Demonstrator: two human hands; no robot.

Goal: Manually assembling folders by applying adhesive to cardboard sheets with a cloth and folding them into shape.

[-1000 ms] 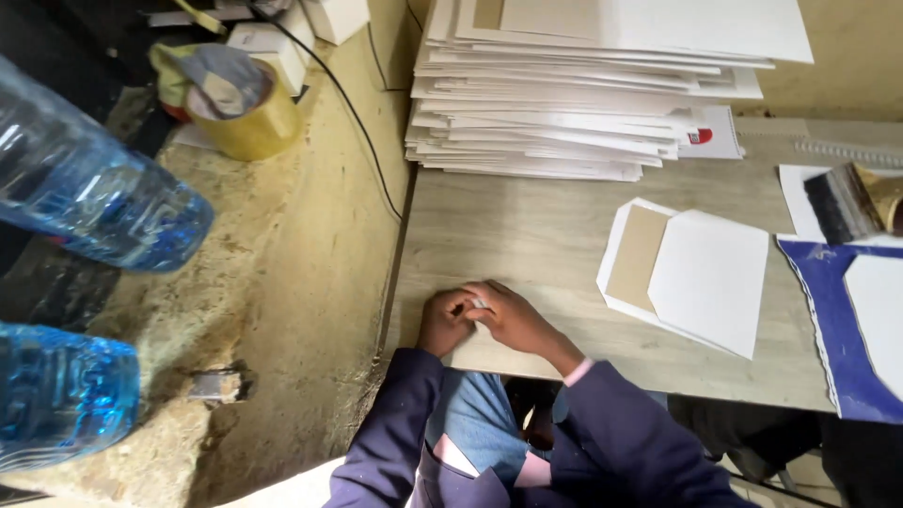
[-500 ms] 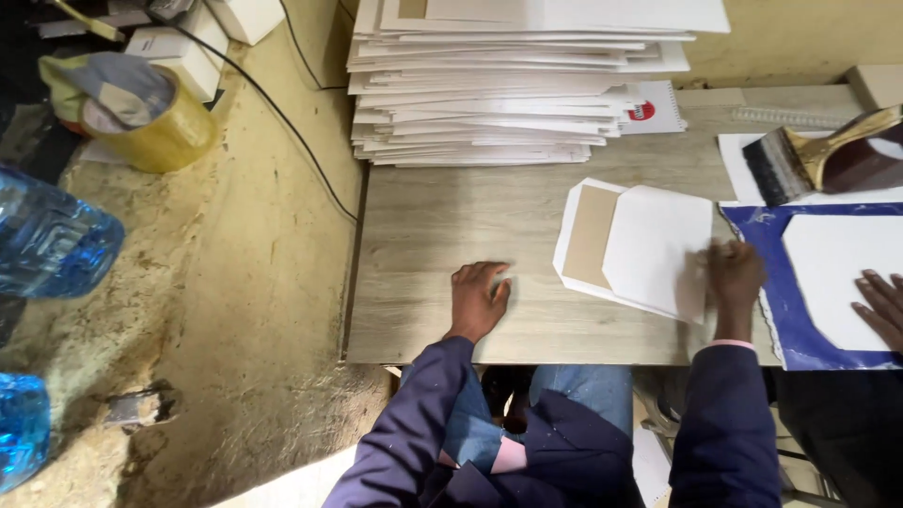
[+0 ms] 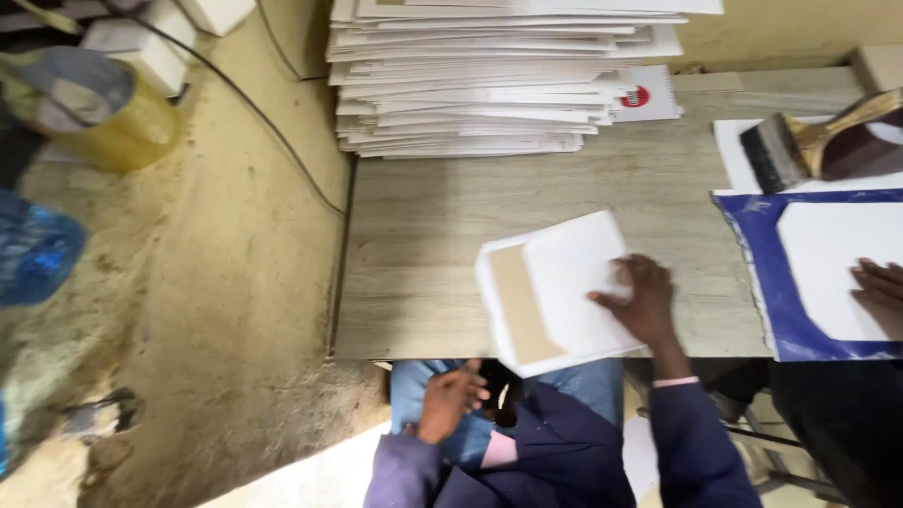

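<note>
My right hand (image 3: 638,299) lies flat on a small stack of white envelopes (image 3: 555,292) with a brown flap strip; the stack overhangs the near edge of the grey wooden table (image 3: 442,235). My left hand (image 3: 450,400) hangs below the table edge over my lap, fingers loosely curled, holding nothing that I can see. A tall pile of white sheets (image 3: 489,85) stands at the back of the table.
At the right, another person's hand (image 3: 879,292) rests on a white sheet over a blue mat (image 3: 752,254). A wide brush (image 3: 818,146) lies behind it. On the sandy floor to the left are a yellow tub (image 3: 103,113), a black cable (image 3: 282,132) and a blue water bottle (image 3: 38,249).
My left hand has left the tabletop and dropped to my lap. My right hand has slid the envelope stack toward me, to the table's near edge.
</note>
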